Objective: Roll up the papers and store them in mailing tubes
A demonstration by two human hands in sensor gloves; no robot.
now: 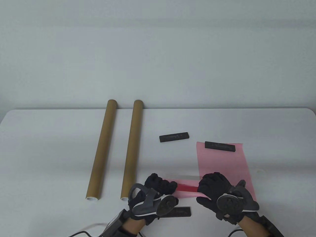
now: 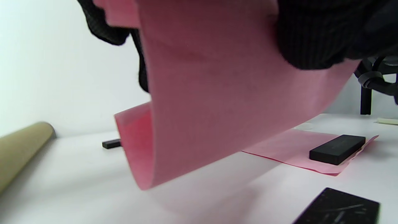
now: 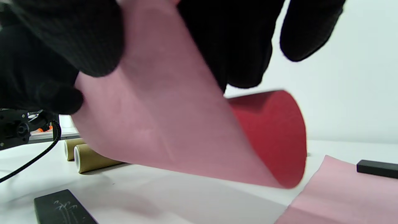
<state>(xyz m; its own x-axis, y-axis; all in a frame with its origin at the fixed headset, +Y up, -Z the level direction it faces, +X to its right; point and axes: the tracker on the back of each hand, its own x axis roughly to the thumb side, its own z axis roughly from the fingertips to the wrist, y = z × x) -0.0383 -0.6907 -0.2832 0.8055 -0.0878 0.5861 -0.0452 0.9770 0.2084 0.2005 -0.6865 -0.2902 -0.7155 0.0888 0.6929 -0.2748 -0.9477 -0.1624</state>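
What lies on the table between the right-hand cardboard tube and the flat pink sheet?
One black paperweight lies there, alone on bare table, between the right-hand tube and the pink sheet. The table view shows it best.

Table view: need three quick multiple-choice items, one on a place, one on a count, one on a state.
1. Where does a black bar rest on the pink paper?
A. far end
B. near end
C. inside a tube

2. How many cardboard tubes lie on the table?
A. one
B. two
C. four

3. What do the left hand and right hand hold?
A. a tube
B. nothing
C. the paper's curled near edge

Key: 1 A, the bar sits on the paper's far end; 2 B, two lie side by side; 3 C, both hands grip the lifted edge.
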